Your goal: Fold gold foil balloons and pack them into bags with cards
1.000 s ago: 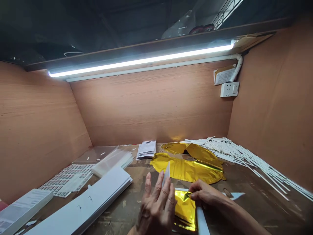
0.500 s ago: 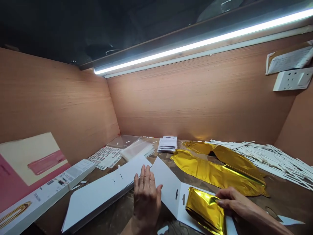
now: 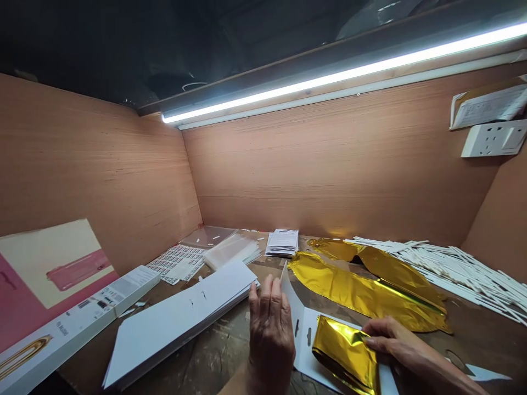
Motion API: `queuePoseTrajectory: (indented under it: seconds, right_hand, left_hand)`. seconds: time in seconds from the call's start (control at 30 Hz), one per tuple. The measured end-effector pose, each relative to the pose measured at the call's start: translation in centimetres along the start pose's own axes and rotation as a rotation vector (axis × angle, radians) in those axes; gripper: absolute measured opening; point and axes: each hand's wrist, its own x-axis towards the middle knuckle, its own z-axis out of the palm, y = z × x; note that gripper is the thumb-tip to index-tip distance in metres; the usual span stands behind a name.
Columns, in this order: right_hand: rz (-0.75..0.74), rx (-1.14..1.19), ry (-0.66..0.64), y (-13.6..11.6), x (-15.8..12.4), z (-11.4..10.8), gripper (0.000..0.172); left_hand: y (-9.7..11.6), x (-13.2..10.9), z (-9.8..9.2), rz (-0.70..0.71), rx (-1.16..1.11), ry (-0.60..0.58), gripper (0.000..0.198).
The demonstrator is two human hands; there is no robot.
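Observation:
Folded gold foil [image 3: 346, 351] lies on the right panel of a white folded card [image 3: 302, 329] that has two hang slots near its crease. My right hand [image 3: 391, 343] pinches the foil's right edge between thumb and fingers. Against the card's raised left panel is my left hand [image 3: 272, 329], its fingers extended and lying close together; its thumb is hidden. Behind the card lie large flat gold foil pieces [image 3: 354, 285]. To the left of my left hand is a stack of white cards [image 3: 181, 323].
White sticks [image 3: 448, 269] are heaped at the back right. At the back stand a small paper stack [image 3: 282, 242], clear bags [image 3: 233, 251] and label sheets [image 3: 179, 263]. A long white box [image 3: 82, 323] and a pink sheet [image 3: 53, 269] lie left.
My left hand has moved right, and the card's left panel has tilted up toward the foil. My right hand keeps its hold on the folded foil.

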Motion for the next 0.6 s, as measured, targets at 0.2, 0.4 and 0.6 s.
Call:
queuePoseTrajectory:
  seconds: [0.2,0.4,0.6]
  right_hand:
    - [-0.046,-0.01,0.014,0.4,0.2,-0.1,0.024]
    - [-0.033,0.021,0.027,1.9,1.0,-0.1,0.022]
    - [-0.031,-0.071,0.03,-0.1,0.0,-0.1,0.02]
  left_hand:
    - [0.1,-1.0,1.0,-0.019,-0.056,0.009,0.023]
    - [-0.7,-2.9,1.8,-0.179,-0.554,-0.185,0.027]
    - [-0.6,-4.0,2.5,-0.438,-0.943,-0.528,0.067]
